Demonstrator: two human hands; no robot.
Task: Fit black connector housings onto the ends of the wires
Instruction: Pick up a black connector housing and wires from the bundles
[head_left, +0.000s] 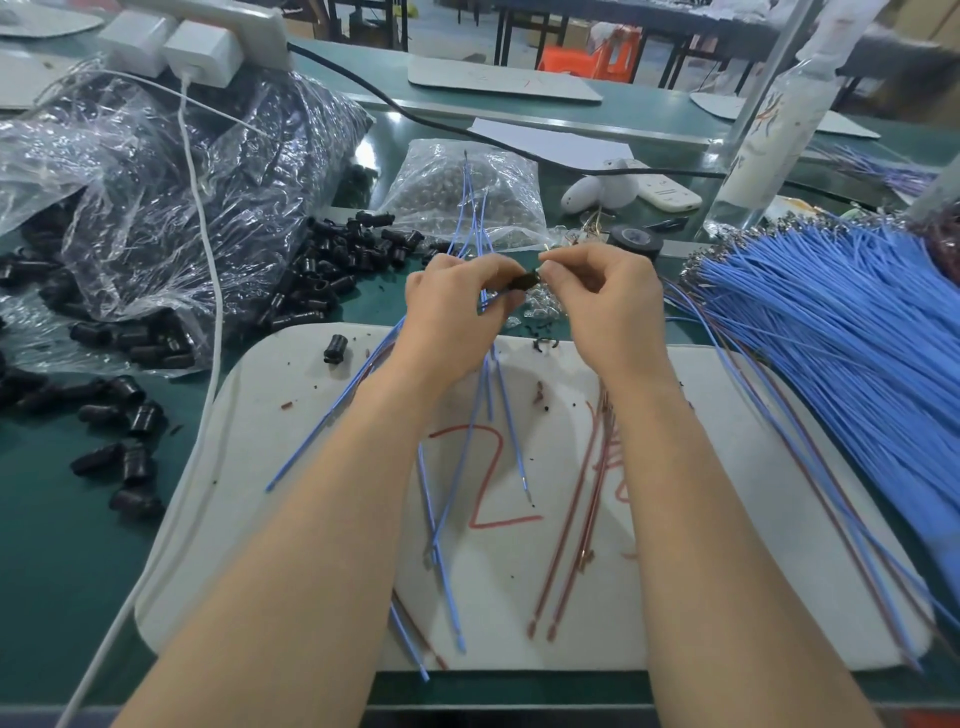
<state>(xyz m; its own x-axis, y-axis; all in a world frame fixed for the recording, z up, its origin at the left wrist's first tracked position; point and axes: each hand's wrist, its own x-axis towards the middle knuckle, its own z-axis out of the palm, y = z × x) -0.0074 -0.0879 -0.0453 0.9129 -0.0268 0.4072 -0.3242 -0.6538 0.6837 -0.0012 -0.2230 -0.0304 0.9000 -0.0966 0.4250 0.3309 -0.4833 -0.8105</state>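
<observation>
Bare forearms reach across the white board (291, 519). Above its far edge the left hand (451, 306) and right hand (609, 306) meet, fingers curled, pinching one black connector housing (523, 280) between them. Blue wires (470, 218) fan up behind the left hand.

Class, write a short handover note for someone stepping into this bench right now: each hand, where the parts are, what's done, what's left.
Left hand: holds a few blue wires and one end of a black housing.
Right hand: pinches the housing's other end.
Supplies: loose housings on the left beside their bag; big blue wire bundle on the right.
Done: no fitted wire visible on the white board.
Left: finish this one, then the bare-ended wires on the board and the bundle.
</observation>
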